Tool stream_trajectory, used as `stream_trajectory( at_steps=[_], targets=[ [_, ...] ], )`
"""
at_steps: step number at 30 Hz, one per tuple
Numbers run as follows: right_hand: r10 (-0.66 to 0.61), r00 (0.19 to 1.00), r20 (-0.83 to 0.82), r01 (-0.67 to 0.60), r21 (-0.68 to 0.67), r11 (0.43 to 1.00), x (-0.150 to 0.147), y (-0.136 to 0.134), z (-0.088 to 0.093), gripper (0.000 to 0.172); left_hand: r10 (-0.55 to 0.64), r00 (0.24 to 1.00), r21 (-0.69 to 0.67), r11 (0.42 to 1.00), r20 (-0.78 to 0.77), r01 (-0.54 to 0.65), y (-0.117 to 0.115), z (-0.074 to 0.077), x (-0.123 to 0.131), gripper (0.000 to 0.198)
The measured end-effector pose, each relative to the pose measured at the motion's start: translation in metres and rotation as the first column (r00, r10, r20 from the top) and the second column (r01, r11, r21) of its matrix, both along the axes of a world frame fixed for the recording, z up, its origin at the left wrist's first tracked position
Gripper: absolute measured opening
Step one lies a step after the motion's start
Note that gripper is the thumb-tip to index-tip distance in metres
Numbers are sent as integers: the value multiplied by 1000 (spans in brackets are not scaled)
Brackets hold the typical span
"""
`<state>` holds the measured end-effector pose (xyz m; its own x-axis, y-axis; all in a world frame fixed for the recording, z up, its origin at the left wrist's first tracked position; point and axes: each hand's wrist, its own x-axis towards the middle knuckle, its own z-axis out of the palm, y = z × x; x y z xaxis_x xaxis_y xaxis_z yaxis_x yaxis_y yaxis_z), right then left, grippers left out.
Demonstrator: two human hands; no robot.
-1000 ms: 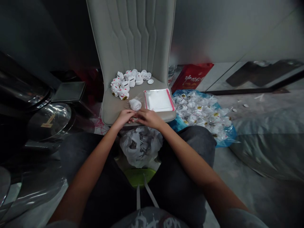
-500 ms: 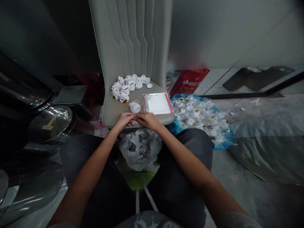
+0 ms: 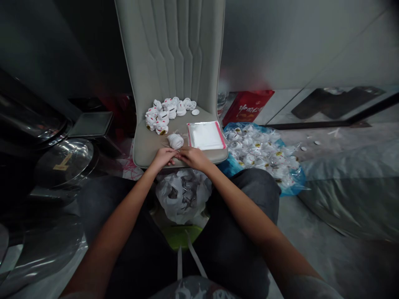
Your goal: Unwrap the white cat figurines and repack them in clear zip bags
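A white figurine (image 3: pixel 175 141) lies on the front of the grey chair seat (image 3: pixel 143 145), seemingly inside a clear plastic bag whose near end reaches my fingers. My left hand (image 3: pixel 164 157) and my right hand (image 3: pixel 193 157) meet at the seat's front edge, fingertips pinched together on that bag end. Just right of the figurine is a stack of flat clear bags (image 3: pixel 205 136) with red edging. Behind it sit several white lucky cat figurines (image 3: pixel 162 117) in a cluster, with round white lids (image 3: pixel 195 112) beside them.
On the floor at right, a blue bag (image 3: pixel 297 182) holds many bagged cat figurines. A red carrier bag (image 3: pixel 247 108) stands behind it. Between my knees hangs a whitish plastic bag (image 3: pixel 174 207) above a green surface (image 3: pixel 183 236). Metal cylinders (image 3: pixel 67 158) stand at left.
Both hands keep their pinch at the seat edge with barely any movement. The whole view has shifted very slightly.
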<state>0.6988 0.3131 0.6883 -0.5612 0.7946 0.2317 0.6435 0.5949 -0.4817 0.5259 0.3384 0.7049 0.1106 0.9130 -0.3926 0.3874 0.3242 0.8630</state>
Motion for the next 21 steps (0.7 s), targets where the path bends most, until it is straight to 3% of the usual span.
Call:
stream_trajectory(
  at_steps=[3,6,10,14,17,19,21],
  targets=[
    [50,996,-72,-50,-10,999,4,-1,-2,17,31,999,-23,999,-16,-32,1,2,3,11],
    [27,944,-330,-43,-40,998,10,-1,-5,12,42,999,-41,998,-33,-43,1,5,4,10],
    [-174,668,-724,-18,-249,968,26,2,-7,25,42,999,-62,997,-34,-44,1,7,3,9],
    [-356,390,-849,-99,-423,901,53,1,-4,46,59,998,-86,994,-33,-62,2,8,3,8],
    [-438,201,-876,-27,-452,892,78,-6,1,49,66,997,-96,993,-51,-70,3,10,7,7],
    [-488,120,-865,86,-481,873,95,-11,4,47,50,996,-102,993,-67,-57,3,12,9,6],
    [-521,123,-845,237,-485,842,109,-13,5,41,-2,996,-116,993,-88,-8,4,14,9,7]
  ],
)
